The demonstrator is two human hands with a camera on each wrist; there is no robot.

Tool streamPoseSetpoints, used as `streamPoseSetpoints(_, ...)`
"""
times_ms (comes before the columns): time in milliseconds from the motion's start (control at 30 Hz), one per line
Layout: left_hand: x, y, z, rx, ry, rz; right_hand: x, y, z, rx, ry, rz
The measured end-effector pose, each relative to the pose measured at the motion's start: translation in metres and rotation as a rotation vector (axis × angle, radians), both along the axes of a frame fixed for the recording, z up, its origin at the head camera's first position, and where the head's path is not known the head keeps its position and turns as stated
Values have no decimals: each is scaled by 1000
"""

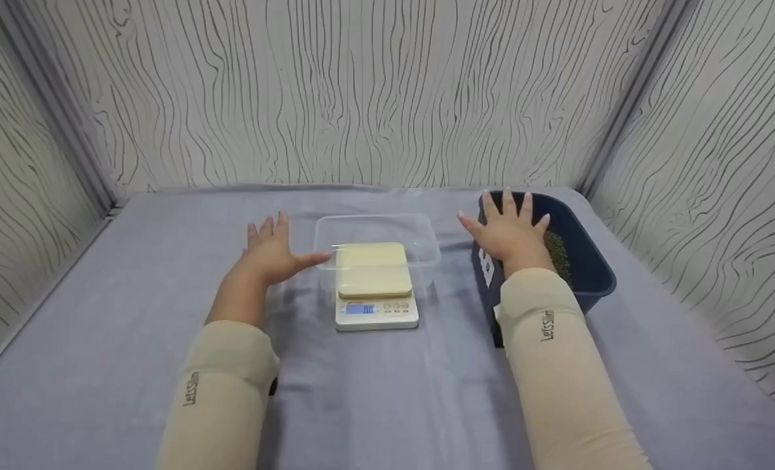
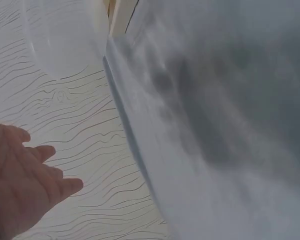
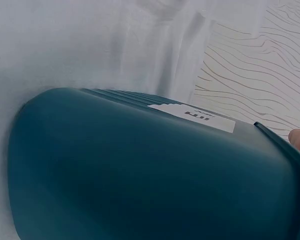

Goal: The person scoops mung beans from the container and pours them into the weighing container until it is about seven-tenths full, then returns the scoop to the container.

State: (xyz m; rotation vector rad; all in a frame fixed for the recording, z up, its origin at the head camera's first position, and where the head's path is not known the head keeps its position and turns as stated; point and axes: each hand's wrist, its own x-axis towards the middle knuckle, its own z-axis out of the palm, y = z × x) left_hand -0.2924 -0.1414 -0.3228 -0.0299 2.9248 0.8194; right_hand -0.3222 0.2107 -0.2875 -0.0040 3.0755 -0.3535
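Note:
My left hand (image 1: 271, 256) is held with fingers spread, thumb pointing toward the left side of a clear plastic container (image 1: 431, 238); whether the thumb touches it I cannot tell. This container sits over a kitchen scale (image 1: 377, 321) with a pale yellow platform (image 1: 373, 271) and a lit display. Over the left rim of a deep dark-blue bin (image 1: 589, 261), my right hand (image 1: 512, 240) spreads its fingers and grips nothing. Small greenish-brown grains (image 1: 558, 256) lie inside the bin, partly hidden by that hand. The left wrist view shows the left palm (image 2: 25, 185) holding nothing.
A grey-lavender cloth (image 1: 132, 294) covers the table. Panels with a wood-grain pattern (image 1: 361, 91) stand at the back and both sides. The bin bears a white label (image 3: 195, 117) on its side and stands at the right, close to the scale.

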Motion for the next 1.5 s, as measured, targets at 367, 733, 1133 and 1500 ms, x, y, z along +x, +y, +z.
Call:
streamPoseSetpoints(367, 9, 8, -20, 198, -191, 96, -2, 3, 1, 11, 6, 6)
streamPoseSetpoints(733, 17, 19, -38, 408, -443, 231, -2, 8, 3, 3, -2, 10)
streamPoseSetpoints(1133, 19, 45, -52, 251, -465, 93, -3, 13, -2, -8, -8, 23)
streamPoseSetpoints(1500, 14, 57, -56, 192, -431, 112, -4, 15, -4, 2, -36, 18)
